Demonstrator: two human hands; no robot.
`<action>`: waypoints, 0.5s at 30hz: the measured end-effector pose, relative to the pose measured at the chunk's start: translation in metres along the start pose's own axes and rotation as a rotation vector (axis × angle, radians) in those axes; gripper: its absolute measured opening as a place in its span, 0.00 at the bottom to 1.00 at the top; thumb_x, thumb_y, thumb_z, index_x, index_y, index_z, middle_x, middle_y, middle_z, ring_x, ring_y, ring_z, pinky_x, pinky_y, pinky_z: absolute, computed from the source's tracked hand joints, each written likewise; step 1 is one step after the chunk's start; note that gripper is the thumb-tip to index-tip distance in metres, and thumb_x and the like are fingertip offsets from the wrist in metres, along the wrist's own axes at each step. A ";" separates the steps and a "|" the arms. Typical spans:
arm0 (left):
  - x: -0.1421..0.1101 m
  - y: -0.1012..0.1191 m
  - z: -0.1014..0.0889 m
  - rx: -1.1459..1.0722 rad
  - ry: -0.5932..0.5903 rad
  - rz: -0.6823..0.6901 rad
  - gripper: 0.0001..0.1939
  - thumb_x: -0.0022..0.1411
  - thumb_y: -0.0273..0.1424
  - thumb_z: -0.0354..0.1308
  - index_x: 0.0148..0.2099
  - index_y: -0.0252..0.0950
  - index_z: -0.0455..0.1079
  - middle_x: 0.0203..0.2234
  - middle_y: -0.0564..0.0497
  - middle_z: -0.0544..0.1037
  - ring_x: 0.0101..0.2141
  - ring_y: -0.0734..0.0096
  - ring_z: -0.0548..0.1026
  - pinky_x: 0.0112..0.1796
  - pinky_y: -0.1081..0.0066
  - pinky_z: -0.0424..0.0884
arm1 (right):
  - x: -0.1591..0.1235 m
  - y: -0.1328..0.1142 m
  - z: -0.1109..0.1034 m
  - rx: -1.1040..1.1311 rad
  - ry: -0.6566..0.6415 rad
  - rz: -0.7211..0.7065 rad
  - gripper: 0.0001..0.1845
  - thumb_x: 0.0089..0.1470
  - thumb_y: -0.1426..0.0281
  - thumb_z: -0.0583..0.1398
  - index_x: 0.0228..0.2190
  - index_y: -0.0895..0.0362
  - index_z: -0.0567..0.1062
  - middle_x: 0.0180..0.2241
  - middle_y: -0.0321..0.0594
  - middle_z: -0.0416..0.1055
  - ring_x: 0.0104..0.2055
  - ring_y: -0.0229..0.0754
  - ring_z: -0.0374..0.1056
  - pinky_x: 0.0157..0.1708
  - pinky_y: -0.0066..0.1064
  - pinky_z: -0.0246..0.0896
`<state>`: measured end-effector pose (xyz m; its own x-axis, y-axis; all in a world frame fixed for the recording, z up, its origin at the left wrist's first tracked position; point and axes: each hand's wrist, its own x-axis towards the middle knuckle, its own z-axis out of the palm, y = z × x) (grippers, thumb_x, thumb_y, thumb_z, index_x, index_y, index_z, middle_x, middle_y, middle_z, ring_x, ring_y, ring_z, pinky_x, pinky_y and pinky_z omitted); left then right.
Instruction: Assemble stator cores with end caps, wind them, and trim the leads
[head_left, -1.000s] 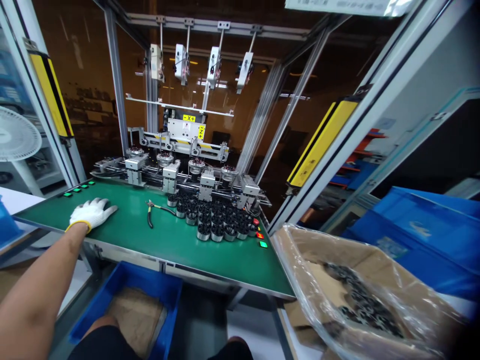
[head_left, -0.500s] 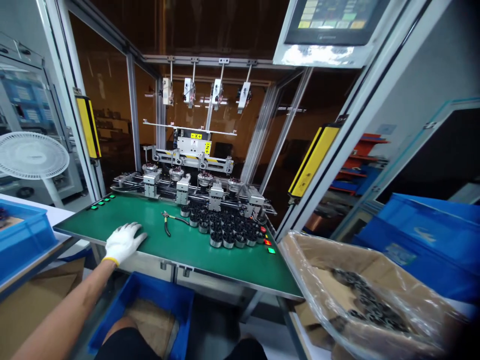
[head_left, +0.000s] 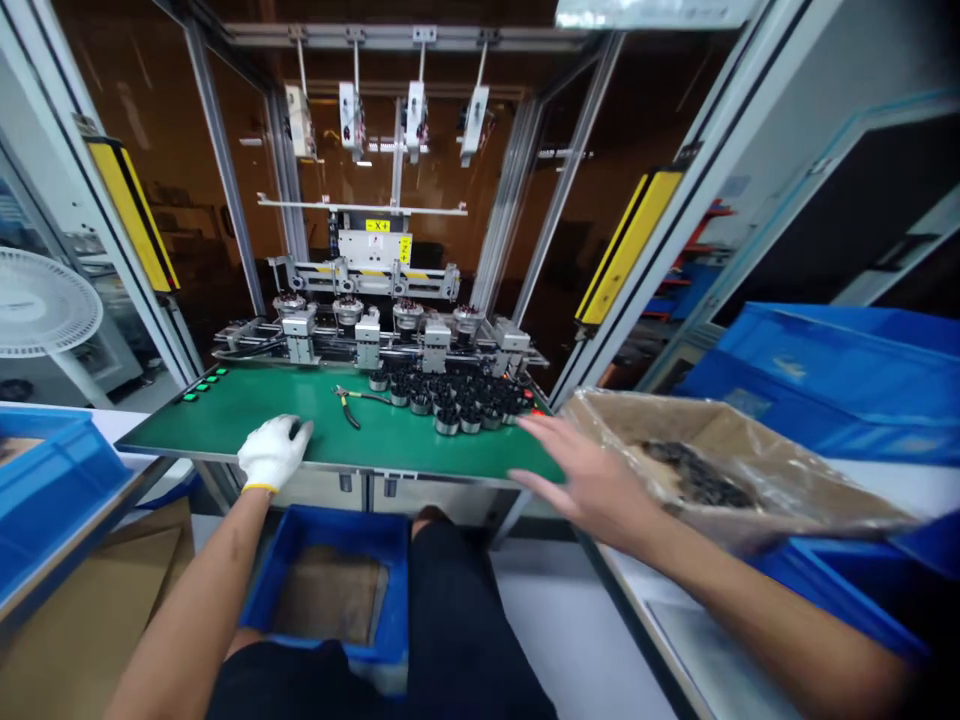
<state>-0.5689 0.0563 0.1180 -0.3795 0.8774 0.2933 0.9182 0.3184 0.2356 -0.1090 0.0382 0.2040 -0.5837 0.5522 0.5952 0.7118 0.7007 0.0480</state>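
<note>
My left hand (head_left: 275, 452), in a white knitted glove, rests near the front edge of the green work surface (head_left: 405, 450). Its fingers are loosely bent and apart, with nothing visible in them. My bare right hand (head_left: 581, 465) reaches in over the surface's right end, fingers spread and holding nothing. Between the hands lie cutting pliers (head_left: 347, 408) with dark and yellow handles. Beyond my right hand's fingertips stands a cluster of several black ring-shaped parts with silvery rims (head_left: 448, 420). The hand is slightly blurred.
Behind the parts runs a machine fixture (head_left: 367, 340) with several clamping stations. Yellow light-curtain bars (head_left: 630, 250) flank the opening. On the right stands a plastic-lined carton (head_left: 697, 420) with dark parts inside. A blue bin (head_left: 397, 600) sits below the front edge.
My right hand has come into view from the right, over the surface's edge. The view has tilted down and shifted; my left hand stays by the front edge, its fingers more bent.
</note>
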 end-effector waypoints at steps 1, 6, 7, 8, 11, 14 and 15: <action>-0.002 -0.002 -0.001 0.019 0.001 0.009 0.30 0.70 0.53 0.40 0.49 0.41 0.76 0.49 0.45 0.81 0.47 0.53 0.77 0.41 0.63 0.69 | 0.021 -0.019 0.021 0.073 -0.030 -0.032 0.33 0.67 0.51 0.56 0.61 0.62 0.69 0.59 0.59 0.69 0.61 0.55 0.67 0.61 0.50 0.66; -0.013 -0.013 -0.001 0.123 0.020 0.116 0.30 0.70 0.53 0.40 0.33 0.38 0.73 0.34 0.41 0.80 0.41 0.52 0.76 0.39 0.61 0.65 | 0.128 -0.087 0.142 0.246 -0.259 -0.125 0.33 0.60 0.57 0.66 0.59 0.64 0.71 0.61 0.57 0.67 0.64 0.54 0.63 0.66 0.47 0.61; -0.014 -0.014 0.001 0.131 0.030 0.141 0.30 0.70 0.52 0.40 0.30 0.38 0.72 0.33 0.41 0.79 0.41 0.53 0.76 0.40 0.60 0.65 | 0.147 -0.093 0.165 0.249 -0.287 -0.148 0.32 0.58 0.57 0.68 0.57 0.63 0.73 0.60 0.55 0.68 0.64 0.53 0.63 0.66 0.44 0.61; -0.014 -0.015 0.004 0.133 0.045 0.155 0.30 0.71 0.51 0.40 0.28 0.39 0.70 0.31 0.42 0.79 0.40 0.54 0.76 0.40 0.60 0.65 | 0.163 -0.096 0.185 0.246 -0.311 -0.163 0.32 0.57 0.57 0.69 0.56 0.62 0.74 0.60 0.54 0.68 0.64 0.52 0.63 0.66 0.42 0.60; -0.014 -0.021 0.025 0.121 0.114 0.136 0.30 0.72 0.50 0.39 0.24 0.42 0.68 0.25 0.43 0.76 0.35 0.55 0.76 0.38 0.57 0.65 | 0.198 -0.100 0.235 0.202 -0.347 -0.131 0.36 0.57 0.54 0.69 0.58 0.64 0.72 0.63 0.58 0.64 0.64 0.55 0.62 0.65 0.44 0.60; -0.023 -0.040 0.070 0.075 0.152 0.163 0.26 0.69 0.48 0.46 0.21 0.46 0.68 0.22 0.43 0.74 0.31 0.54 0.75 0.35 0.53 0.67 | 0.207 -0.100 0.268 0.115 -0.347 0.019 0.46 0.59 0.48 0.64 0.65 0.68 0.63 0.64 0.70 0.58 0.63 0.67 0.62 0.61 0.58 0.61; -0.028 -0.048 0.088 0.032 0.110 0.195 0.24 0.68 0.48 0.47 0.22 0.47 0.70 0.22 0.42 0.74 0.32 0.52 0.75 0.35 0.52 0.68 | 0.205 -0.099 0.275 0.080 -0.354 0.079 0.49 0.59 0.46 0.63 0.66 0.67 0.61 0.63 0.73 0.58 0.62 0.70 0.62 0.59 0.62 0.61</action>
<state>-0.5929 0.0480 0.0171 -0.2033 0.8796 0.4302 0.9778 0.1598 0.1354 -0.4060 0.2063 0.1009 -0.6369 0.7186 0.2791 0.7357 0.6748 -0.0586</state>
